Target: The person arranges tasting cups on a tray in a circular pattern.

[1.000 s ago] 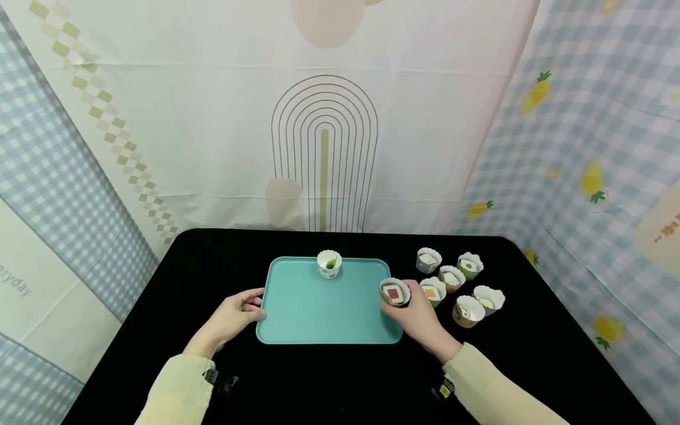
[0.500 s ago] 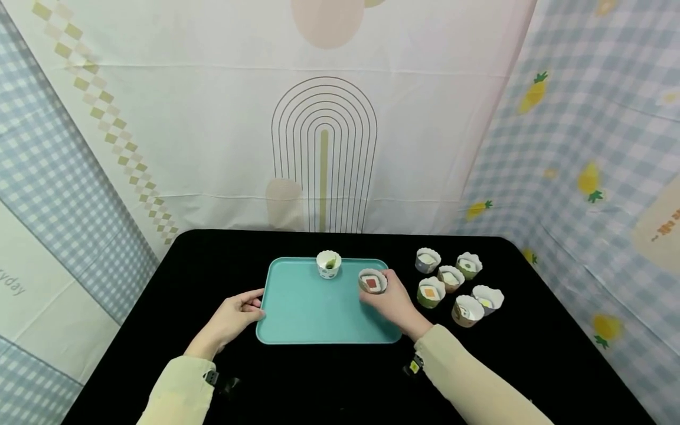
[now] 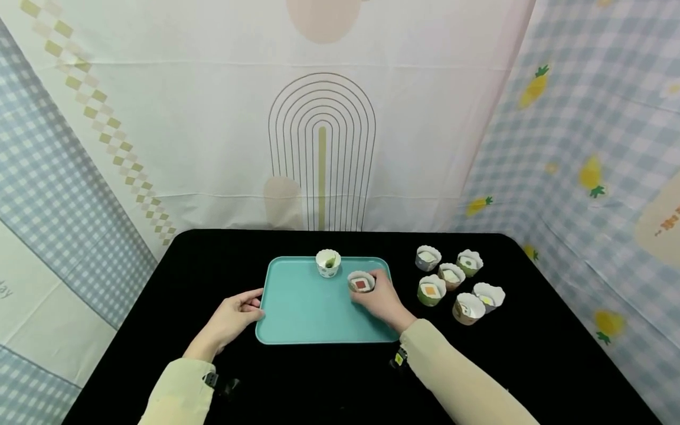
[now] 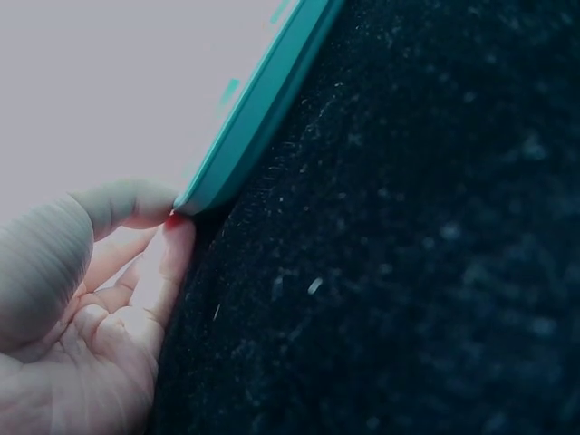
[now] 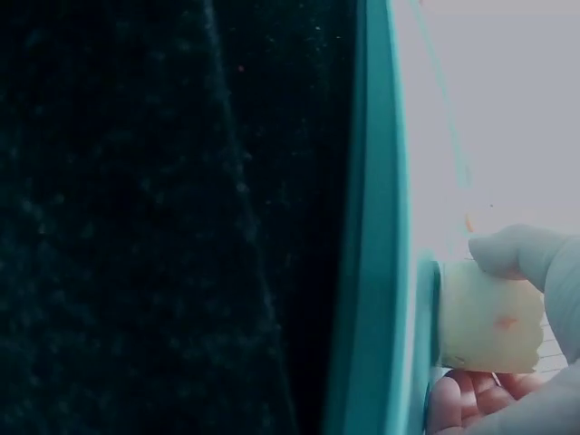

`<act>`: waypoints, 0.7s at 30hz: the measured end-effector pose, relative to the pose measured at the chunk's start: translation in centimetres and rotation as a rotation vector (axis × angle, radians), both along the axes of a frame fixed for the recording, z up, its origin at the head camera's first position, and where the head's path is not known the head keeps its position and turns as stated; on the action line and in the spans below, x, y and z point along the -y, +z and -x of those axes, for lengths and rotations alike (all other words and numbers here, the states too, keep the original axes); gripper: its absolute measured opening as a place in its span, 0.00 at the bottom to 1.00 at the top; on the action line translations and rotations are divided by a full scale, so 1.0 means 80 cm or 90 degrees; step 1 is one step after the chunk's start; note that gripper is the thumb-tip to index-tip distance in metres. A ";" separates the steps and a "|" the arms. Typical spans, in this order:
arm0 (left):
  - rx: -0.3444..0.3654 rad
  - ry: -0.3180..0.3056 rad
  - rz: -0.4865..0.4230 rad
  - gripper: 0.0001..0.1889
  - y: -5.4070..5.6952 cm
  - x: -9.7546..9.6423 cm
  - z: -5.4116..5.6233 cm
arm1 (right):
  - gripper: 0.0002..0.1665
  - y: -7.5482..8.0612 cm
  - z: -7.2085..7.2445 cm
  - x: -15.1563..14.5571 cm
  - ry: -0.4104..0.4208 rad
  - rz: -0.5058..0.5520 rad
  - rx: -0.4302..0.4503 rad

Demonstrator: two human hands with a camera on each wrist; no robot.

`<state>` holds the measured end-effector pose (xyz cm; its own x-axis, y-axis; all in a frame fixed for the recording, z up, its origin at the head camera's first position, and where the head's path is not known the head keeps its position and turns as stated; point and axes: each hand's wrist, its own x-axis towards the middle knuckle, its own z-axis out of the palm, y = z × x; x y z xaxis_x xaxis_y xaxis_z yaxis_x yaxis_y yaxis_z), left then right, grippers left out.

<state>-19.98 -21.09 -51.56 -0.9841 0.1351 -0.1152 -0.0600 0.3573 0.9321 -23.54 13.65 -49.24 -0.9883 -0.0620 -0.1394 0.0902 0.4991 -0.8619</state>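
My right hand [image 3: 381, 298] grips a paper baking cup [image 3: 361, 283] by its sides, over the right half of the turquoise tray [image 3: 308, 316]. A white piece with a red square shows inside the cup. In the right wrist view, thumb and fingers lie on opposite sides of the pale cup [image 5: 489, 317], its base right at the tray surface. My left hand [image 3: 236, 319] pinches the tray's left edge; in the left wrist view, thumb and fingertip meet at the tray rim [image 4: 258, 113]. Another paper cup [image 3: 327, 264], with something green inside, stands at the tray's back edge.
Several more paper cups stand in a loose group right of the tray, among them a green one with an orange square [image 3: 431, 291] and a brown one [image 3: 467, 309]. Black cloth [image 3: 223, 260] covers the table. A printed curtain [image 3: 223, 130] hangs behind it.
My right hand has carried the red-square cup leftward from the tray's right edge, a little farther back over the tray. My left hand has stayed at the left edge.
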 end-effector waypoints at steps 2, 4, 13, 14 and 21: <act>0.003 -0.002 -0.001 0.29 0.000 0.000 -0.001 | 0.32 -0.002 0.000 0.002 0.005 -0.007 0.001; 0.005 -0.003 0.000 0.29 0.001 0.001 -0.002 | 0.32 -0.002 0.000 0.003 0.002 -0.010 -0.003; 0.002 -0.002 -0.006 0.29 0.002 0.000 -0.001 | 0.34 0.002 0.004 0.008 -0.036 -0.036 -0.048; 0.002 -0.003 -0.007 0.29 0.002 0.000 -0.001 | 0.33 0.002 0.005 0.009 -0.035 -0.033 -0.050; 0.000 0.004 -0.007 0.28 0.005 -0.004 -0.005 | 0.33 -0.001 0.009 0.017 -0.032 -0.023 -0.075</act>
<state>-19.61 -20.77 -51.20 -0.9849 0.1301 -0.1139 -0.0624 0.3470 0.9358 -24.27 12.31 -49.34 -0.9997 -0.0089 -0.0231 0.0149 0.5276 -0.8493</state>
